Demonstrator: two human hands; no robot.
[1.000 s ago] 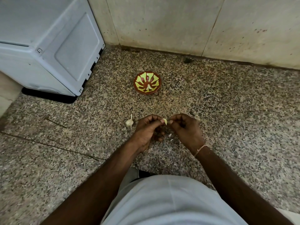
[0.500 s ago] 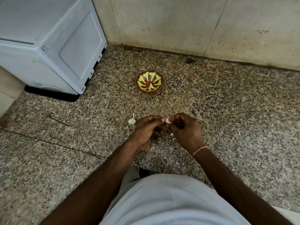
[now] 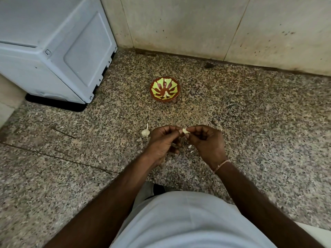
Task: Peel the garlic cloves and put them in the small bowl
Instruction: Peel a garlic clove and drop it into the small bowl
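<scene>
A pale garlic clove point(image 3: 185, 131) is pinched between the fingertips of my left hand point(image 3: 163, 142) and my right hand point(image 3: 207, 142), low over the speckled counter. Thin skin curls off the clove. A small brown bowl point(image 3: 154, 90) with a yellow-green petal pattern stands beyond my hands and holds one pale clove point(image 3: 166, 94). A small garlic piece with a stalk point(image 3: 145, 132) lies on the counter just left of my left hand. Bits of white peel point(image 3: 190, 146) lie under my hands.
A grey-white appliance point(image 3: 53, 51) fills the back left corner on a black base. A tiled wall point(image 3: 215, 27) runs along the back. The granite counter point(image 3: 268, 131) stretches right and left of my hands. A long crack point(image 3: 53, 156) crosses the left side.
My fingers have worked the clove between them and skin now sticks out from it. Both hands stay in nearly the same spot. The camera has shifted slightly.
</scene>
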